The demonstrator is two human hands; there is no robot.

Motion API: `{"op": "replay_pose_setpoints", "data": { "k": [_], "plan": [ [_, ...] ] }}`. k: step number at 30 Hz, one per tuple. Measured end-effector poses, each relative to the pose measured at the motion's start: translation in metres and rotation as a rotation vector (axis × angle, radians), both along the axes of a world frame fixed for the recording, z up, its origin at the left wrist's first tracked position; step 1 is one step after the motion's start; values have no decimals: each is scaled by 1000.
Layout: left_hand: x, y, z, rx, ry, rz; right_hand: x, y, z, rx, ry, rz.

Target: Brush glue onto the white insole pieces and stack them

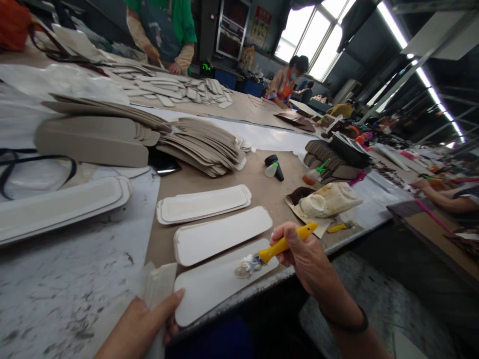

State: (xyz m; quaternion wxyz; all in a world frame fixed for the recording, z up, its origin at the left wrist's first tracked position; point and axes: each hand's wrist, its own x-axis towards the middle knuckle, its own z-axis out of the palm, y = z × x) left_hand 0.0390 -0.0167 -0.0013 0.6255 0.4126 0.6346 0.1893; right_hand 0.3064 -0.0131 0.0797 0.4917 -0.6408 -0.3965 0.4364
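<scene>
So our left hand (140, 323) is pinching the left end of the nearest white panel (207, 294) by the table (93, 274)'s near edge, probably to steady it, while our right hand (309, 259) pinches the yellow brush (277, 249) pen-style over its middle, presumably for control.

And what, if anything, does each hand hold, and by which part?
The right hand holds a brush by its yellow handle. The left hand holds the nearest white panel at its rounded left end, thumb at the edge.
</scene>
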Motion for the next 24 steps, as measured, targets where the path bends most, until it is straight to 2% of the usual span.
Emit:
{"op": "replay_pose_setpoints", "data": {
  "k": [5, 9, 13, 20, 24],
  "plan": [
    [1, -2, 4, 31, 2, -55, -39, -26, -38, -115, 113, 79],
    [0, -2, 10, 20, -5, -115, -57, -33, -58, -99, 86, 99],
    [1, -3, 12, 36, -22, -105, -40, -34, -61, 22, -248, -7],
    [1, 1, -1, -26, 14, -90, 3, -40, -48, 266, -772, -124],
    [7, 4, 12, -36, 61, -122, 3, -44, -54, 439, -985, -87]
  ]
}}
